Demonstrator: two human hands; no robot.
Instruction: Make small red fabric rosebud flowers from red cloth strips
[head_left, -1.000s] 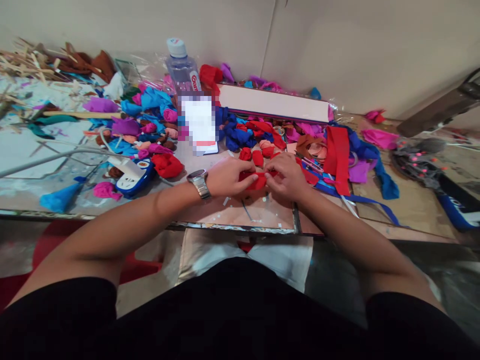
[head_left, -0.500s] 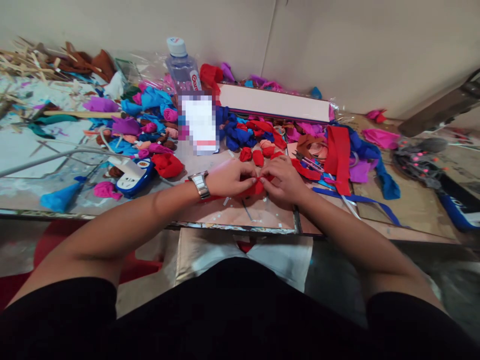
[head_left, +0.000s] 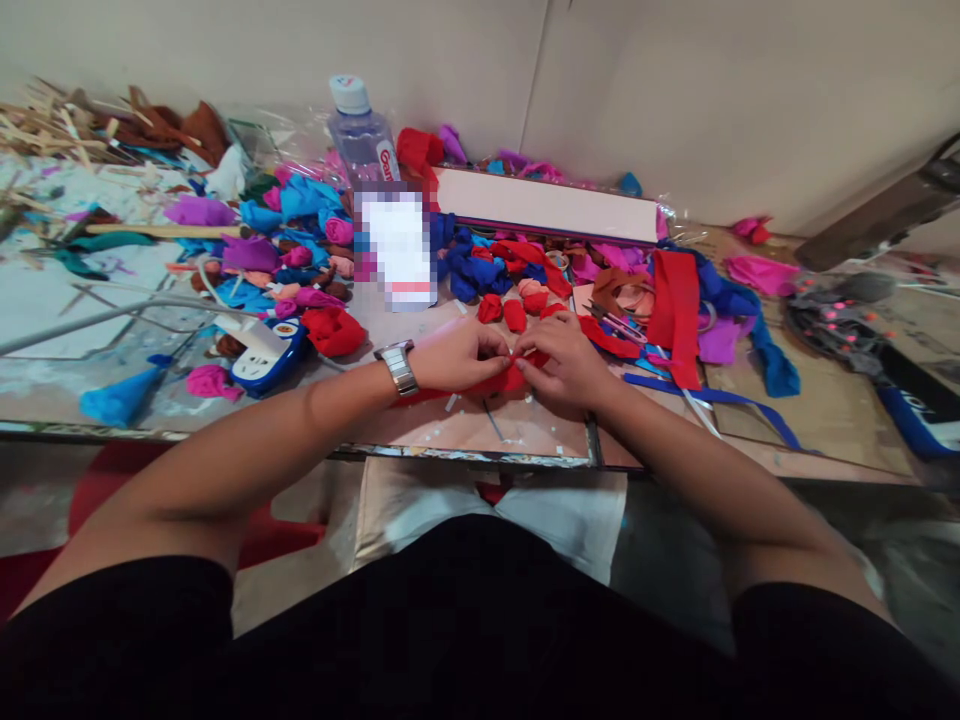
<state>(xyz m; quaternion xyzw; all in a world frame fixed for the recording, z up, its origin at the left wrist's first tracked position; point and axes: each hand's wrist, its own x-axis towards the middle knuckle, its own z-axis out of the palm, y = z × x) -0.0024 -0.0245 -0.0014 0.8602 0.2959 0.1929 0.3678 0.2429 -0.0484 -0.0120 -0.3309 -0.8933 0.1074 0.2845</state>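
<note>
My left hand (head_left: 466,355), with a metal-banded watch (head_left: 398,367) at its wrist, pinches a strip of red crepe paper (head_left: 508,381) near the table's front. Facing it, my right hand (head_left: 556,358) has thumb and fingers closed on the same red paper, the fingertips of both hands almost touching. Part of the strip trails left beneath my left wrist. Just beyond my hands lie small rolled red paper buds (head_left: 514,315) and a peach one (head_left: 533,297). Scissors with pink handles (head_left: 624,327) rest to the right of my right hand.
A phone with a blurred screen (head_left: 405,250) leans before a water bottle (head_left: 361,135). At left are a blue-and-white power strip (head_left: 268,357), a grey cable (head_left: 97,325) and green-handled pliers (head_left: 82,262). Coloured paper flowers crowd the back; a long pale box (head_left: 547,205) lies behind them.
Both hands stay in nearly the same place, with small finger shifts on the red crepe paper. The fold between the fingertips looks slightly different. The camera view has moved a little.
</note>
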